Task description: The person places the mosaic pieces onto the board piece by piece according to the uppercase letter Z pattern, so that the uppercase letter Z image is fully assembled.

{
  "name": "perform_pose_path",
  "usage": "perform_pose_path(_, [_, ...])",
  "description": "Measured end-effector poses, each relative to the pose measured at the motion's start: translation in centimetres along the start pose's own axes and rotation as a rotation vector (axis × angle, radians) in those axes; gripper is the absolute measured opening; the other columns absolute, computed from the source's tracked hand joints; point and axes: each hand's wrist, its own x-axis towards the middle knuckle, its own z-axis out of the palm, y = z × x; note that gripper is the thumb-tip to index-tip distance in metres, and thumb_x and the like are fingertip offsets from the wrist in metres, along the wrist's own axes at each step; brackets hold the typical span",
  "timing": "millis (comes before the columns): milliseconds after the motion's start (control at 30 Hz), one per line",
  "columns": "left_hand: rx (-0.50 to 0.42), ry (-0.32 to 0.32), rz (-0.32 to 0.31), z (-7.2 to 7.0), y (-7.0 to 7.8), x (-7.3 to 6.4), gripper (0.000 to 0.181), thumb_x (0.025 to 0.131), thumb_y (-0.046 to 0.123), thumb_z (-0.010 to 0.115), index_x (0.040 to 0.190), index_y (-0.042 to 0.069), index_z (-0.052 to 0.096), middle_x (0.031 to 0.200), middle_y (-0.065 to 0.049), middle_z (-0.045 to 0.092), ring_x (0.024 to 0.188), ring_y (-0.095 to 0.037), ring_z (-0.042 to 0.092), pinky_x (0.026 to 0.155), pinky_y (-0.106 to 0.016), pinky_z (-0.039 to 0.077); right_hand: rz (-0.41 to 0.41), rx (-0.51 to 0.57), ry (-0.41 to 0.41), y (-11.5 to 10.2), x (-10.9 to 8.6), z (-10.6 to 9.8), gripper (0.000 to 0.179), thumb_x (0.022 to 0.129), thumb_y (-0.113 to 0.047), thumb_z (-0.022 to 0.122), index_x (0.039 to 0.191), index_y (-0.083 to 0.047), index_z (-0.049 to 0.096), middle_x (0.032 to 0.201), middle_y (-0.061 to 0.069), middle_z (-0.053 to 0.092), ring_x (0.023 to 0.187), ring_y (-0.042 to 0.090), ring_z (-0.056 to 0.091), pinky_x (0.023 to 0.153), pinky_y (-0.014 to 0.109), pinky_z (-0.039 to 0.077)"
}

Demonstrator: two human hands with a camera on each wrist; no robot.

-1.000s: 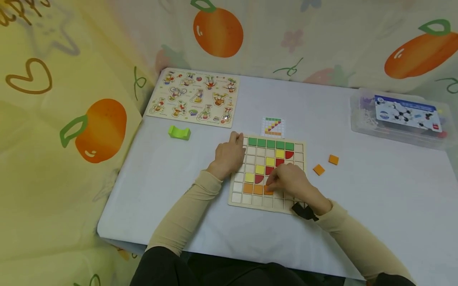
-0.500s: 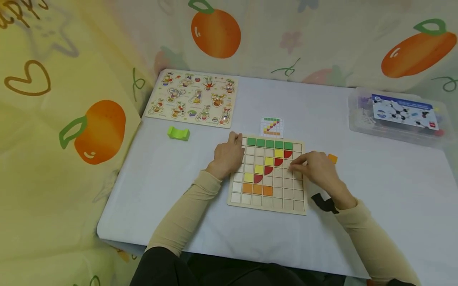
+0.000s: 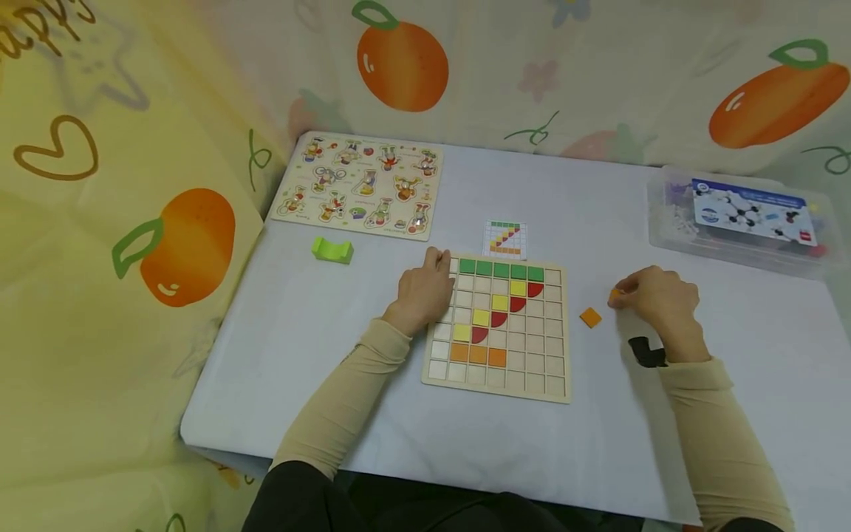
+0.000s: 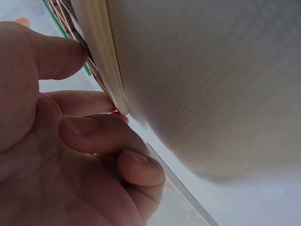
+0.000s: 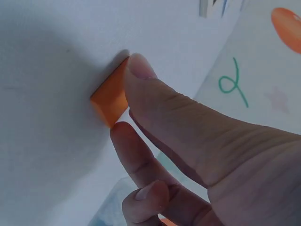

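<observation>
A square wooden grid board (image 3: 495, 388) lies on the table with green, yellow, red and orange pieces in some of its cells. My left hand (image 3: 425, 290) grips the board's upper left edge; in the left wrist view its thumb (image 4: 61, 57) and index finger bear on the edge, the other fingers curled. Right of the board, my right hand (image 3: 660, 299) pinches an orange square tile (image 5: 110, 100) between thumb and fingertip, the tile tilted close to the tabletop. Another orange tile (image 3: 590, 318) lies flat between the board and that hand.
A small pattern card (image 3: 505, 239) lies just behind the board. A picture puzzle board (image 3: 359, 185) and a green arched block (image 3: 332, 250) are at the left. A clear plastic box (image 3: 744, 222) stands at the back right.
My right hand has left the board, where a third orange tile now sits in its row, and moved right to pinch the farther loose tile. My left hand stays put.
</observation>
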Motion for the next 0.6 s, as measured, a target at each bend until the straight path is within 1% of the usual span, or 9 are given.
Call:
perform_pose_path(100, [0.002, 0.002, 0.003, 0.0, 0.0, -0.1, 0.059, 0.110, 0.029, 0.045, 0.160, 0.000, 0.033, 0.151, -0.014, 0.043, 0.077, -0.029, 0.069, 0.066, -0.039, 0.057, 0.010, 0.001, -0.017, 0.4, 0.2, 0.1, 0.048, 0.092, -0.038, 0.074, 0.129, -0.007, 0.071, 0.134, 0.031, 0.063, 0.115, 0.056, 0.057, 0.084, 0.061, 0.046])
perform_pose_path(200, [0.003, 0.001, 0.001, 0.0, 0.0, -0.1, 0.059, 0.110, 0.029, 0.045, 0.160, 0.000, 0.033, 0.150, -0.014, 0.043, 0.077, -0.029, 0.068, 0.066, -0.039, 0.057, 0.002, 0.017, -0.010, 0.8, 0.4, 0.2, 0.047, 0.091, -0.038, 0.075, 0.126, -0.007, 0.073, 0.132, 0.031, 0.064, 0.113, 0.055, 0.058, 0.082, 0.060, 0.047])
perform_pose_path(267, [0.002, 0.000, -0.002, -0.1, 0.0, -0.1, 0.059, 0.110, 0.029, 0.046, 0.160, 0.000, 0.033, 0.150, -0.014, 0.043, 0.077, -0.029, 0.068, 0.066, -0.039, 0.057, -0.005, 0.033, 0.009, 1.0, 0.5, 0.3, 0.045, 0.089, -0.038, 0.077, 0.120, -0.006, 0.075, 0.127, 0.030, 0.067, 0.109, 0.053, 0.060, 0.078, 0.055, 0.047])
perform_pose_path(333, [0.000, 0.000, -0.003, -0.1, 0.1, -0.1, 0.059, 0.110, 0.029, 0.046, 0.160, 0.000, 0.034, 0.151, -0.014, 0.043, 0.077, -0.030, 0.069, 0.066, -0.040, 0.057, -0.011, 0.055, 0.029, 1.1, 0.5, 0.3, 0.041, 0.086, -0.039, 0.080, 0.111, -0.006, 0.077, 0.119, 0.027, 0.071, 0.103, 0.049, 0.062, 0.073, 0.050, 0.048])
perform_pose_path(467, [-0.009, -0.010, 0.000, 0.0, 0.1, -0.1, 0.059, 0.110, 0.029, 0.046, 0.161, 0.001, 0.032, 0.152, -0.014, 0.042, 0.078, -0.030, 0.069, 0.067, -0.040, 0.057, -0.022, 0.096, 0.059, 1.3, 0.3, 0.0, 0.037, 0.082, -0.042, 0.084, 0.095, -0.008, 0.078, 0.104, 0.020, 0.074, 0.091, 0.040, 0.063, 0.062, 0.038, 0.045])
perform_pose_path(600, [-0.006, -0.010, -0.004, -0.1, 0.1, 0.0, 0.059, 0.110, 0.029, 0.045, 0.161, 0.001, 0.032, 0.152, -0.014, 0.042, 0.080, -0.030, 0.069, 0.068, -0.040, 0.057, -0.099, 0.154, 0.079, 0.5, 0.0, -0.4, 0.039, 0.083, -0.042, 0.085, 0.095, -0.006, 0.079, 0.104, 0.021, 0.075, 0.088, 0.036, 0.063, 0.060, 0.030, 0.042])
